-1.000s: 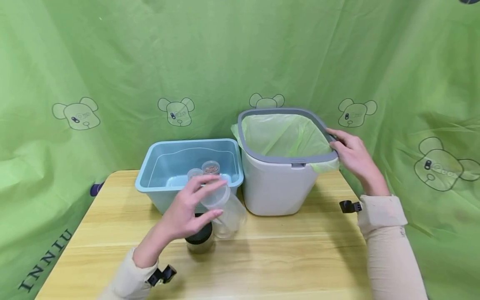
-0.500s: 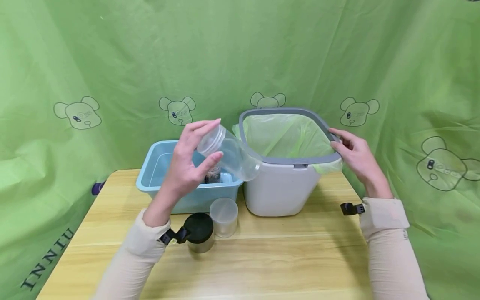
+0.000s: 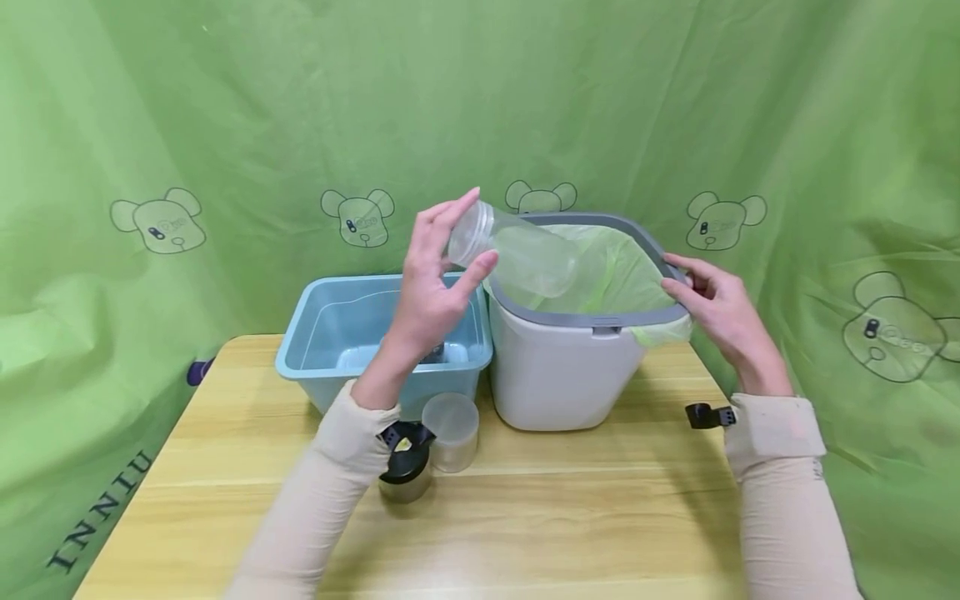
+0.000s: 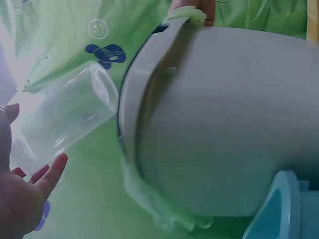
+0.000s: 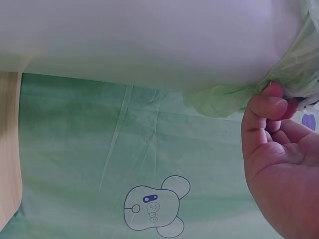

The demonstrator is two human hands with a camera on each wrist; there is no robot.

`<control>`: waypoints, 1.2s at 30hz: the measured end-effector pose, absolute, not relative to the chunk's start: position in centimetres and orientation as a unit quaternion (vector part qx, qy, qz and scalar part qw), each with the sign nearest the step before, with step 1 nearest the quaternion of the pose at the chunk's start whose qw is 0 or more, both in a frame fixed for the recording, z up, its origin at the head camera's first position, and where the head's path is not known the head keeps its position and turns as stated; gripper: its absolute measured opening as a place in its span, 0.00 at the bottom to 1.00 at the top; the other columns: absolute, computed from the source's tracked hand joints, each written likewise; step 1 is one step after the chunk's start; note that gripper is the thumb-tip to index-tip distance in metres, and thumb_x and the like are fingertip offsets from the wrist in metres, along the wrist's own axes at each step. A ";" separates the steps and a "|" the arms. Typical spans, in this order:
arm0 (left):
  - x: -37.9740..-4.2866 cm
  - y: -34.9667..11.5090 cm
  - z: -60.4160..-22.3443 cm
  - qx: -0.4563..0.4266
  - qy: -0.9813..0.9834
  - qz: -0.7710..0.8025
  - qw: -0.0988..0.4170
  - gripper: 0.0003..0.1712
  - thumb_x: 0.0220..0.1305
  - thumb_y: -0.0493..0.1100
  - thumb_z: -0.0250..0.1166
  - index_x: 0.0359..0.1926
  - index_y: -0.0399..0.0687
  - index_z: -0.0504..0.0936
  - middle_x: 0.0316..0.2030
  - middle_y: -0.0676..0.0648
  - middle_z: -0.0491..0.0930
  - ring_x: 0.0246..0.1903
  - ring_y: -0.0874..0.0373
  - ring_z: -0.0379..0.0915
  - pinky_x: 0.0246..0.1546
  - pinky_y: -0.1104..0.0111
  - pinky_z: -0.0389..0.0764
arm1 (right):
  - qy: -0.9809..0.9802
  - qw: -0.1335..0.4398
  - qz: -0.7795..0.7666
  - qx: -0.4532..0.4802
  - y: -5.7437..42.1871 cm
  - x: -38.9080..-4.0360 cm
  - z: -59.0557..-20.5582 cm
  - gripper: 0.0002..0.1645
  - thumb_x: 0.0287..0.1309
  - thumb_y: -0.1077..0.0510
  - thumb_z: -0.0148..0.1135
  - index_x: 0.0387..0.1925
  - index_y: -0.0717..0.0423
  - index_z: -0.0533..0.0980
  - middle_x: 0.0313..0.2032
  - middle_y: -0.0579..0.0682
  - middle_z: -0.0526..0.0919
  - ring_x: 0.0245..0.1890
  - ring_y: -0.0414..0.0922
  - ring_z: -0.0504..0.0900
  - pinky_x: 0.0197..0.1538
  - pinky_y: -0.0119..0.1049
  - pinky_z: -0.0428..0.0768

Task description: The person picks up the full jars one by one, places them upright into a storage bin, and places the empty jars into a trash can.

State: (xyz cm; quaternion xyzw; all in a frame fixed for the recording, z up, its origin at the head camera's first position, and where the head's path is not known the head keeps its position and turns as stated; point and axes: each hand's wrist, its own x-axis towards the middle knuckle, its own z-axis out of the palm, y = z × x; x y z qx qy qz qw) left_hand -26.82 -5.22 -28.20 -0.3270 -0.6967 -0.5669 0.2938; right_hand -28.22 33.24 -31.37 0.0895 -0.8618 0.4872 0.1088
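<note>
My left hand (image 3: 433,293) grips a clear plastic jar (image 3: 528,252) by its threaded end, thumb on one side and fingers on the other. The jar lies tilted, its far end lower and overlapping the opening of a white trash bin (image 3: 562,379) in the head view. The left wrist view shows the jar (image 4: 65,112) with nothing visible inside, beside the bin's rim. At the bin's right side, my right hand (image 3: 722,315) holds the grey rim (image 3: 600,319), thumb and fingers pinching it together with the green bag (image 5: 219,99) that lines the bin.
Left of the bin stands a light blue tub (image 3: 296,329); my left wrist partly hides a dark-filled container (image 3: 433,355) in it. In front are a frosted-lidded clear jar (image 3: 452,429) and a black-lidded jar (image 3: 405,483) on the wooden table (image 3: 570,517).
My left hand has lifted the clear jar from in front of the blue tub, up and rightward to the bin's opening. The right hand stays on the rim.
</note>
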 end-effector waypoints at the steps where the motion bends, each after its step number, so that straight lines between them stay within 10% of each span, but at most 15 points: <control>1: -27.0 -4.7 -28.3 -0.324 -0.699 -0.568 0.289 0.37 0.69 0.44 0.68 0.77 0.54 0.67 0.67 0.42 0.65 0.60 0.54 0.71 0.49 0.64 0.87 | -0.862 0.108 0.487 0.089 33.3 -28.2 -31.4 0.34 0.74 0.51 0.60 0.75 0.57 0.66 0.35 0.38 0.71 0.33 0.37 0.69 0.32 0.28 0.72; 16: -29.7 -0.7 -31.1 -0.356 -0.783 -0.437 0.264 0.31 0.71 0.48 0.67 0.71 0.48 0.73 0.72 0.42 0.69 0.73 0.50 0.64 0.75 0.57 0.64 | -0.863 0.110 0.485 0.087 33.4 -28.1 -31.3 0.34 0.74 0.51 0.60 0.75 0.57 0.66 0.34 0.38 0.71 0.32 0.37 0.68 0.31 0.28 0.71; 36: -29.9 -0.7 -32.6 -0.378 -0.813 -0.371 0.243 0.24 0.73 0.49 0.62 0.67 0.49 0.78 0.67 0.47 0.74 0.66 0.51 0.70 0.64 0.56 0.75 | -0.869 0.105 0.475 0.087 33.3 -28.2 -31.3 0.34 0.75 0.50 0.59 0.76 0.55 0.66 0.34 0.39 0.71 0.32 0.37 0.68 0.31 0.29 0.71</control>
